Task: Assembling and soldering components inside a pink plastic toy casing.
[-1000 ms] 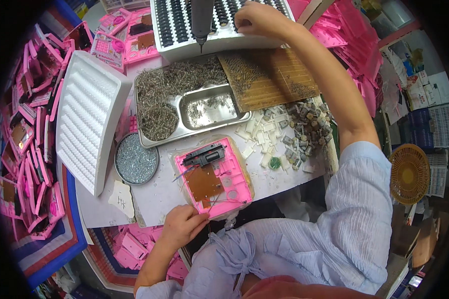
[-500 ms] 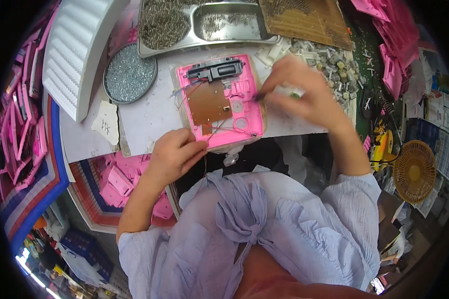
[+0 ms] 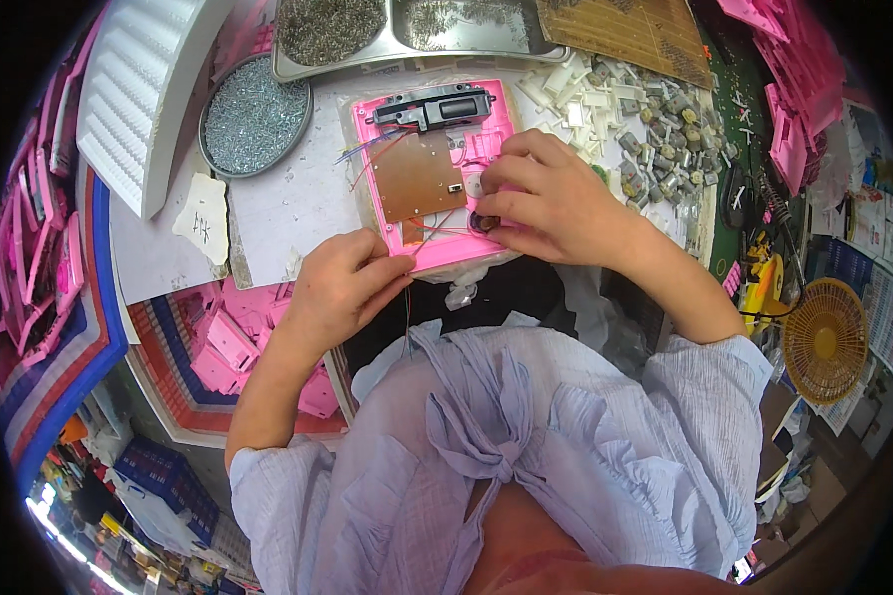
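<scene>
A pink plastic casing (image 3: pixel 437 260) lies open in front of me, with a brown circuit board (image 3: pixel 414 178) inside. Across its far end sits a black speaker-like module (image 3: pixel 433 107). My left hand (image 3: pixel 339 290) is at the near left corner, thumb and forefinger pinched on thin wires (image 3: pixel 425 238) that run into the casing and dangle below the fingers. Over the casing's right side, the fingers of my right hand (image 3: pixel 556 203) close around a small black round part (image 3: pixel 483 223) at the near right corner, partly hidden by the fingertips.
Beyond the casing stands a metal tray (image 3: pixel 422 55) of small screws; left of it is a round dish (image 3: pixel 256 114) of silvery screws. White plastic pieces and small motor-like parts (image 3: pixel 670 149) pile up at right. Pink shells (image 3: pixel 230 342) fill a box at lower left. A yellow fan (image 3: pixel 824 340) stands right.
My right hand has come from the casing's right side in over its near right corner, bringing the small black round part there. The left hand keeps its pinch at the near left corner.
</scene>
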{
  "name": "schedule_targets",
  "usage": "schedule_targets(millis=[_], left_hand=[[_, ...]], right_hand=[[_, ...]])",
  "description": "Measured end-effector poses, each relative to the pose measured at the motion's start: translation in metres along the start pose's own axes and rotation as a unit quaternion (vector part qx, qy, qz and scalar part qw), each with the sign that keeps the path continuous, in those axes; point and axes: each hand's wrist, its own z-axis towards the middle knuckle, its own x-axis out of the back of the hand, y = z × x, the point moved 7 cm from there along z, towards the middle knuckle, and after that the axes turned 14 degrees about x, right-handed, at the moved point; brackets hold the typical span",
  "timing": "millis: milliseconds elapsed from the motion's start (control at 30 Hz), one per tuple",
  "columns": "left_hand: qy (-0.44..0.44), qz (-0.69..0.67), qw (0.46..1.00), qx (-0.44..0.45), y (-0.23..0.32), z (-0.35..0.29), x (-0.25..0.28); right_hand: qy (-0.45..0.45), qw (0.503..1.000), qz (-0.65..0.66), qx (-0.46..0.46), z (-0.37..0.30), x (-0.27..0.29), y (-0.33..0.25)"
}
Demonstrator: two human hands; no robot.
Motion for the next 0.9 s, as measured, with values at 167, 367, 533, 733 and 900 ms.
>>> schedule_targets(millis=[167,367,533,733,900], left_hand=[[-0.060,0.092,0.994,0.011,0.012,0.009,0.004],[-0.106,0.166,0.980,0.001,0.027,0.030,0.007],[-0.137,0.178,0.974,0.013,0.025,0.032,0.005],[-0.139,0.188,0.972,0.013,0.028,0.032,0.005],[-0.136,0.183,0.974,0.014,0.028,0.033,0.005]], right_hand=[[0.039,0.999,0.000,0.005,-0.010,-0.003,0.002],[0.014,1.000,0.026,0.010,-0.007,-0.003,0.009],[0.014,0.999,0.018,0.025,-0.003,-0.003,0.009],[-0.009,0.998,0.005,0.064,0.000,-0.001,0.004],[-0.039,0.995,-0.011,0.088,0.013,-0.006,-0.004]])
